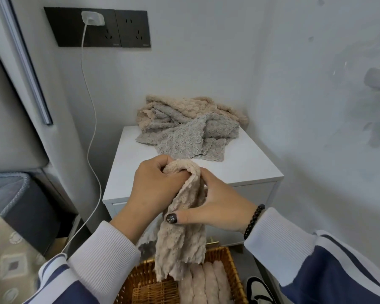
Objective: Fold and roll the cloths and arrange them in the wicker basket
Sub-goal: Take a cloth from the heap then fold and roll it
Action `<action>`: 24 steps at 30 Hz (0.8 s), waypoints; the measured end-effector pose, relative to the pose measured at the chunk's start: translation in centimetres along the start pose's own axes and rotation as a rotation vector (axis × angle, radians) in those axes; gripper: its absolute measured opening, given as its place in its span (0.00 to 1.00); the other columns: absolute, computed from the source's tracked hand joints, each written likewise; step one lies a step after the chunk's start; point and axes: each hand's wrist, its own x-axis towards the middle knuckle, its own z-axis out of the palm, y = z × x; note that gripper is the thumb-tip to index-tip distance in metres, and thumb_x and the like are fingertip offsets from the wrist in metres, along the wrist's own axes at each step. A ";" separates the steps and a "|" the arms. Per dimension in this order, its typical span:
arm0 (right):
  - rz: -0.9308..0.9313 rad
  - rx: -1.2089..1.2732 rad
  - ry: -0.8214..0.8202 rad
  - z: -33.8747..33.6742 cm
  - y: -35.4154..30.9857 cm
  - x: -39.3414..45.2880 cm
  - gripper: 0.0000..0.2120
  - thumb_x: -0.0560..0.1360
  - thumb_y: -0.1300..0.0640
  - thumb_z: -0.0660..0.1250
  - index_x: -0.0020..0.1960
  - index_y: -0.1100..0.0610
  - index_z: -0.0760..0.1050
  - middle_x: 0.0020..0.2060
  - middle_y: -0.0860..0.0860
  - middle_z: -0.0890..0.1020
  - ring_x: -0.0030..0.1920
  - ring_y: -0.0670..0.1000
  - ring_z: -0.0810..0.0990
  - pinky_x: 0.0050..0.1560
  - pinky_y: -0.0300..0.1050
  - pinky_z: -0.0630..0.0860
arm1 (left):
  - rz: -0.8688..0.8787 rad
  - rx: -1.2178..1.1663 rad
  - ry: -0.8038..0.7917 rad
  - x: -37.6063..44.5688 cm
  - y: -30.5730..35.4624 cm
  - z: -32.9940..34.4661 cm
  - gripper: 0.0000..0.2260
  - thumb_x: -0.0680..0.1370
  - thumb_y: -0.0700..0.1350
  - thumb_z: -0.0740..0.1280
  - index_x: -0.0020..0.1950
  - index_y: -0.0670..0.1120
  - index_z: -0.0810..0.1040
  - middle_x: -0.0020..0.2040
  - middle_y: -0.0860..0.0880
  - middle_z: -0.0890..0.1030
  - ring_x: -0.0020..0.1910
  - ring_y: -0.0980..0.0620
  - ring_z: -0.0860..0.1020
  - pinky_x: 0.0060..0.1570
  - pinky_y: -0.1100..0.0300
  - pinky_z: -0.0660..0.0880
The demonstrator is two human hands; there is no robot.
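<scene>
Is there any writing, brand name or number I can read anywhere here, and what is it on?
No text can be read.
Socket panel: a tiny pale mark at the lower right corner of each plate, too small and blurred to read.
Charger plug: no marking shows.
Cloth held by the left hand and right hand: no label shows.
Wicker basket: no tag shows.
Shoe: pattern only, no letters.

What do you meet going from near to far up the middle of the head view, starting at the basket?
Wicker basket with rolled cloths → beige cloth gripped by left hand and right hand → white cabinet → cloth pile → wall sockets.
</scene>
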 end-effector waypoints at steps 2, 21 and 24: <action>-0.040 -0.017 -0.012 0.4 0.4 0.3 0.32 0.65 0.64 0.78 0.63 0.45 0.70 0.55 0.43 0.79 0.57 0.42 0.78 0.61 0.44 0.75 | -0.003 0.012 -0.005 0.1 -0.1 0.2 0.14 0.67 0.40 0.74 0.29 0.45 0.69 0.24 0.54 0.68 0.26 0.55 0.65 0.29 0.61 0.64; 0.088 -0.553 0.174 0.9 1.1 2.1 0.11 0.72 0.56 0.67 0.54 0.54 0.73 0.46 0.51 0.80 0.47 0.53 0.78 0.43 0.43 0.72 | -0.096 -0.054 -0.049 0.9 0.4 -3.0 0.03 0.71 0.41 0.74 0.41 0.46 0.81 0.39 0.44 0.84 0.37 0.46 0.81 0.43 0.47 0.79; 0.095 -0.669 0.259 -0.2 1.3 2.9 0.01 0.70 0.60 0.64 0.40 0.57 0.73 0.36 0.51 0.77 0.40 0.54 0.74 0.33 0.42 0.65 | -0.046 0.015 -0.024 1.2 -0.2 -4.4 0.04 0.69 0.43 0.76 0.39 0.48 0.82 0.37 0.49 0.84 0.35 0.54 0.80 0.39 0.55 0.78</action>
